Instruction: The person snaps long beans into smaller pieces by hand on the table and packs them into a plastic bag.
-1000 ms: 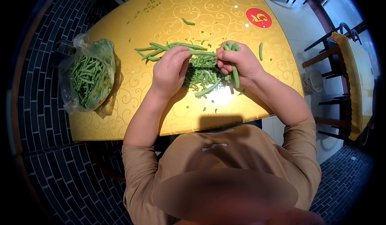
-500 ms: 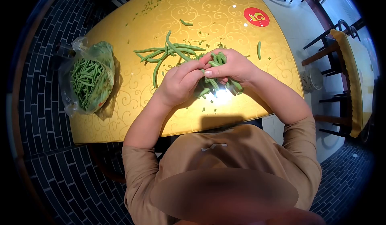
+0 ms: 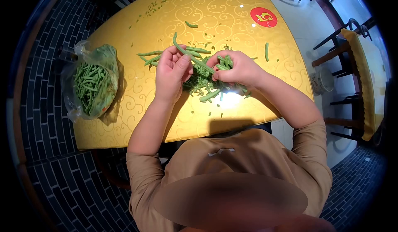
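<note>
One long bean (image 3: pixel 201 64) slants from ten to four o'clock. The left hand (image 3: pixel 174 68), half-curled, pinches it; the cupped right hand (image 3: pixel 235 68) grips its lower end and an uncountable bunch (image 3: pixel 225 62). One bag (image 3: pixel 107 92) sits at nine.

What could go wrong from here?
1) The right hand clutches a bunch while also meeting the long bean in the left hand; beans might slip out.
2) Loose bits lie near the pile and could mix in.
3) The open bag sits by the table edge; a knock might spill it.
</note>
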A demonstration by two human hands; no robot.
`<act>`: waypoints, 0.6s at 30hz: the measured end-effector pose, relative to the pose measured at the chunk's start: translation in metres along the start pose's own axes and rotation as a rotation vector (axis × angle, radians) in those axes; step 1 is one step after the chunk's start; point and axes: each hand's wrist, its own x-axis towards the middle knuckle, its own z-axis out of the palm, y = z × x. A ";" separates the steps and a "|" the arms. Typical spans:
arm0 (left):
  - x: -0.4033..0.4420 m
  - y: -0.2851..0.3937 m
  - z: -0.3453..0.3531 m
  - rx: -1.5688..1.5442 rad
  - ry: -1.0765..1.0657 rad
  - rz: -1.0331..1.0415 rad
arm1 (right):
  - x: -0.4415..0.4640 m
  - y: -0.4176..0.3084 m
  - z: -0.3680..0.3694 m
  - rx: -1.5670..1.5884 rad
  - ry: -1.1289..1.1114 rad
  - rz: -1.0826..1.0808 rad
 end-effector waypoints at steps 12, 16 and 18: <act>-0.006 -0.008 0.000 -0.141 -0.244 -0.286 | -0.005 0.009 0.005 -0.827 0.040 -0.697; -0.011 0.000 0.005 -0.228 -0.290 -0.364 | -0.010 -0.001 0.005 -0.895 -0.034 -0.865; -0.013 0.002 0.005 -0.246 -0.313 -0.392 | -0.011 -0.002 0.004 -0.906 -0.062 -0.899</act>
